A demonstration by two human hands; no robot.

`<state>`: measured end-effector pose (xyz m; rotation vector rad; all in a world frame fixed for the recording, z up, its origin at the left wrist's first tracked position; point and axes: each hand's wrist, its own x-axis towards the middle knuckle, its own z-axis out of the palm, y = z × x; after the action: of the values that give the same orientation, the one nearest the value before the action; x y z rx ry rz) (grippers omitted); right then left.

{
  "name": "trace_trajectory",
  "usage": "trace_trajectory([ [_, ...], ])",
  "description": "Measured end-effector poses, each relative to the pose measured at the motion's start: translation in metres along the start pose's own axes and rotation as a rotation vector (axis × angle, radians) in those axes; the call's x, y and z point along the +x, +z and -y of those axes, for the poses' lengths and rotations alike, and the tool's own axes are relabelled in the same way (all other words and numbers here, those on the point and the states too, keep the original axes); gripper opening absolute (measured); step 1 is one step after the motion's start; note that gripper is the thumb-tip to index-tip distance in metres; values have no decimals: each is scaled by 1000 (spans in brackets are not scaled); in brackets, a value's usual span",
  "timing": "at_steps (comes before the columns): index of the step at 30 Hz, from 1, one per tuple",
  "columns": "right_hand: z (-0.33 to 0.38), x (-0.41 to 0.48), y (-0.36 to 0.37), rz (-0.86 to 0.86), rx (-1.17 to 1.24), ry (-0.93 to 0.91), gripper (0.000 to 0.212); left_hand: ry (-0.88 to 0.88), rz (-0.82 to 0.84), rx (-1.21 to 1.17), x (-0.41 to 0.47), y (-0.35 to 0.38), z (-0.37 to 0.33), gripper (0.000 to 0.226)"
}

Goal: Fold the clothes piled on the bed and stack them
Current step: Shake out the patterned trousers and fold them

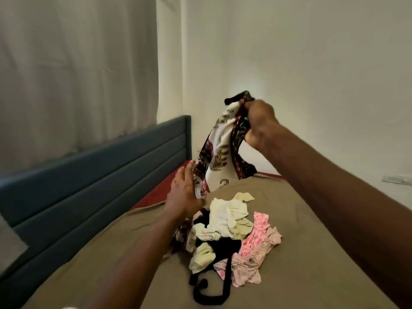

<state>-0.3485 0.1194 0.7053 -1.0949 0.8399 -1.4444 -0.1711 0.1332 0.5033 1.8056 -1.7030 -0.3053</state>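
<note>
Head view: the right hand (259,121) grips the patterned garment's (219,150) top, its length hanging down-left to the open, empty left hand (184,190) beside its lower edge, above the clothes pile (231,233).

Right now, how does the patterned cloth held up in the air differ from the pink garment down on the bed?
The patterned cloth hangs lifted, gripped at its top by the right hand, with the open left hand at its lower edge; the pink garment lies crumpled in the pile, untouched. The patterned cloth is white with dark borders; the pink garment is pale with pink print. Neither is folded.
</note>
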Motion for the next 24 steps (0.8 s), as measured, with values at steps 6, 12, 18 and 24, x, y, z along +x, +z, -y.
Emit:
trace_trajectory([
  [6,103,-43,-3,39,209,-242,28,-64,328,-182,-40,-20,-54,6],
  [12,16,-61,-76,14,-333,-339,52,-147,334,-780,-24,-38,-93,29],
  [18,-147,-125,-121,358,-827,254,58,-270,280,-1284,24,-100,-138,29],
  [24,-170,-90,-88,-21,-364,377,23,0,376,-878,40,-113,-111,39],
])
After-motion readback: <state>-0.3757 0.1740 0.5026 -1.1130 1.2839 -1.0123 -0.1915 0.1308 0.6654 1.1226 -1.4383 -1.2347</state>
